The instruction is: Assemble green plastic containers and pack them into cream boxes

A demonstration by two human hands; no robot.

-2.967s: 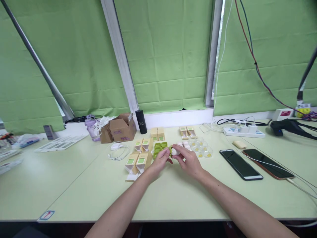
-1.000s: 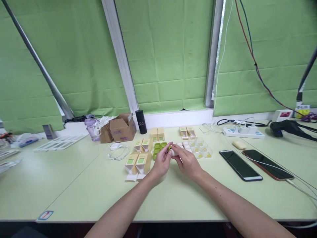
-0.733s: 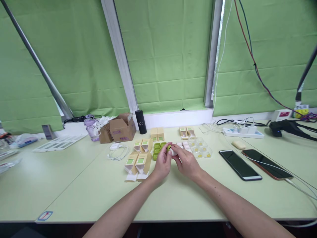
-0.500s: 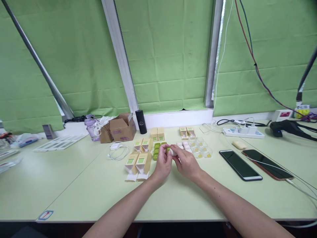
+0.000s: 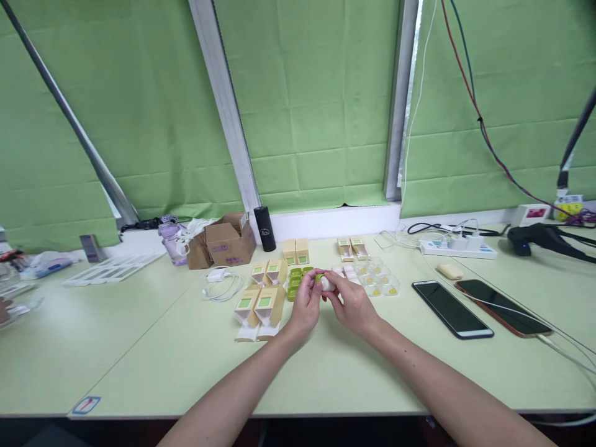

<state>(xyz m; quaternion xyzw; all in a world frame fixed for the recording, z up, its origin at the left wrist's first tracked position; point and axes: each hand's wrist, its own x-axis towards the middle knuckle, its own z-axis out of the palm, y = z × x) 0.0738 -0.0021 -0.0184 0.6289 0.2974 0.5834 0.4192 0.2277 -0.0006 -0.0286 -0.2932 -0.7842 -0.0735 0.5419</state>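
Note:
Both hands meet over the middle of the pale green table (image 5: 139, 347). My left hand (image 5: 305, 306) and my right hand (image 5: 351, 303) pinch together a small white and green piece (image 5: 325, 282) between their fingertips. Just behind them lie small green trays (image 5: 297, 279), small pink pieces (image 5: 347, 271) and clear cups with yellow bits (image 5: 379, 279). Tan cartons with green labels (image 5: 261, 302) stand to the left of my left hand.
Two phones (image 5: 452, 308) lie on the right, one on a cable. A power strip (image 5: 459, 248), a brown cardboard box (image 5: 228, 242), a black cylinder (image 5: 265, 228), a purple bottle (image 5: 171, 242) and a white cable (image 5: 222, 282) sit further back. Green blinds hang behind.
The hands have stayed together on the small piece, only shifting their fingers around it. Nothing else on the table has moved.

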